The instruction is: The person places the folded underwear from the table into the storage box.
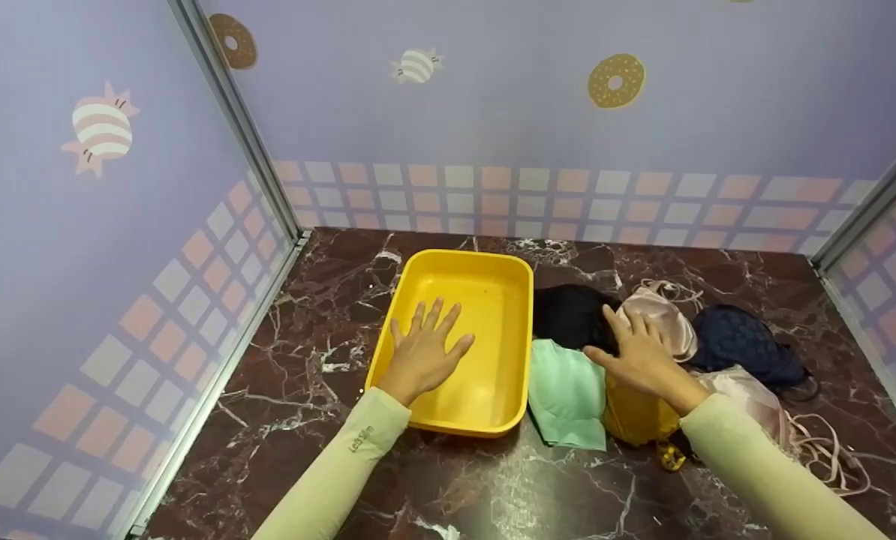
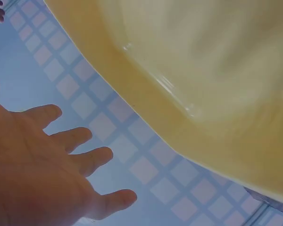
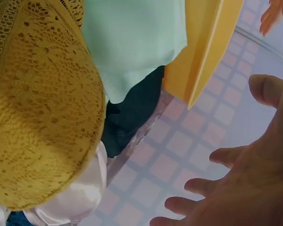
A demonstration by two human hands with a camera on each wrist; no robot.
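My left hand [image 1: 424, 358] is spread flat over the yellow plastic basin [image 1: 493, 375], its fingers straight and holding nothing. To the right, my right hand [image 1: 639, 360] hovers with fingers spread above a group of bras. Beneath and around it are a mustard lace bra [image 3: 47, 113], a mint green garment [image 1: 566, 394], a black bra [image 1: 572, 313] and a pale pink satin bra [image 1: 669, 319]. A navy bra [image 1: 741, 345] and another pale pink one [image 1: 752, 397] with long straps lie farther right. The right wrist view shows the empty right palm beside the mustard lace.
Dark red marbled surface [image 1: 305, 442] runs under everything. Lilac panels with a checked border stand on the left, back [image 1: 508, 112] and right, joined by metal corner strips [image 1: 238, 112]. A small yellow item [image 1: 671, 455] lies by the mustard bra.
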